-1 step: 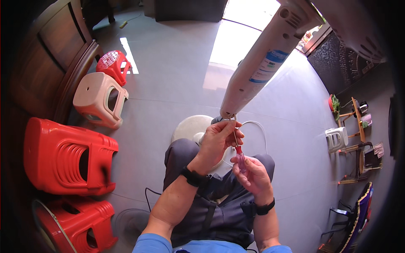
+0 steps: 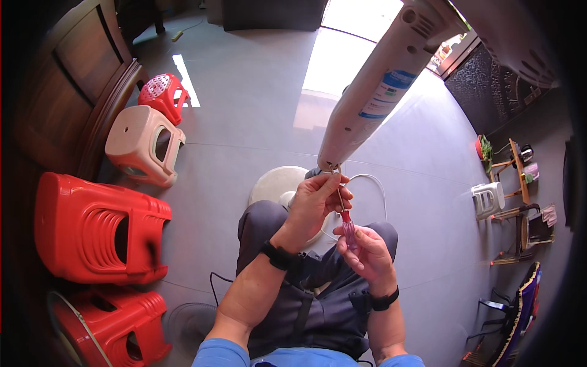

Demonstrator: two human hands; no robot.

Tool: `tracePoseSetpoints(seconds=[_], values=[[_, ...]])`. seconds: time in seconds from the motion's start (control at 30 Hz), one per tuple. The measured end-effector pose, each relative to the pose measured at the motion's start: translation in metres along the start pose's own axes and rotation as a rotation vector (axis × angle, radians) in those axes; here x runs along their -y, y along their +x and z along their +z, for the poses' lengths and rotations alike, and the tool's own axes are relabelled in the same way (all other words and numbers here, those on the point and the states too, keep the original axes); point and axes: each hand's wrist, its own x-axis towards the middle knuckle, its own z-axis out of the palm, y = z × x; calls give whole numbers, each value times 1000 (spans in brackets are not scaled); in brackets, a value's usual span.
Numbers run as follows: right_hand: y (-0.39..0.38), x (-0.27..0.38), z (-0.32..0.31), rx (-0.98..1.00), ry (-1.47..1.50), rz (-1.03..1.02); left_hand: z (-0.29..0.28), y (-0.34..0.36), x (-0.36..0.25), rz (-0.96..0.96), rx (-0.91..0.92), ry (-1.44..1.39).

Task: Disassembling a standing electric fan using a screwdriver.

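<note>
A screwdriver with a clear reddish handle (image 2: pixel 349 232) is in my right hand (image 2: pixel 370 255), its shaft pointing up. The fingers of that hand are closed around the handle. My left hand (image 2: pixel 313 205) is pinched at the upper part of the shaft, right under the lower end of a long grey fan column (image 2: pixel 358 104). Small metal parts show there, but what exactly the left fingertips hold is hidden. The column slants up to the right and carries a blue-and-white label. Behind my hands stands a round pale base (image 2: pixel 269 185).
Red plastic stools (image 2: pixel 79 229) and a beige stool (image 2: pixel 137 137) line the left side by dark wooden furniture (image 2: pixel 73 79). A white cable (image 2: pixel 384 196) curves over the floor past the base. At the right are a white stool (image 2: pixel 487 202) and chairs. My knees lie below my hands.
The column's upper part sits very slightly further left in the picture. Both hands and the screwdriver keep their places.
</note>
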Motion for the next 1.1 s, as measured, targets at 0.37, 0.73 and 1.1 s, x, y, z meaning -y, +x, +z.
tracePoseSetpoints(seconds=[0.37,0.73,1.1], values=[[12,4,20,-124,-270,-52,-6,8,-11,8,77,-18],[8,0,20,-214,-323,-99,-6,12,-7,77,9,44],[7,-9,13,-78,-69,-70,-2,11,-9,36,32,-2]])
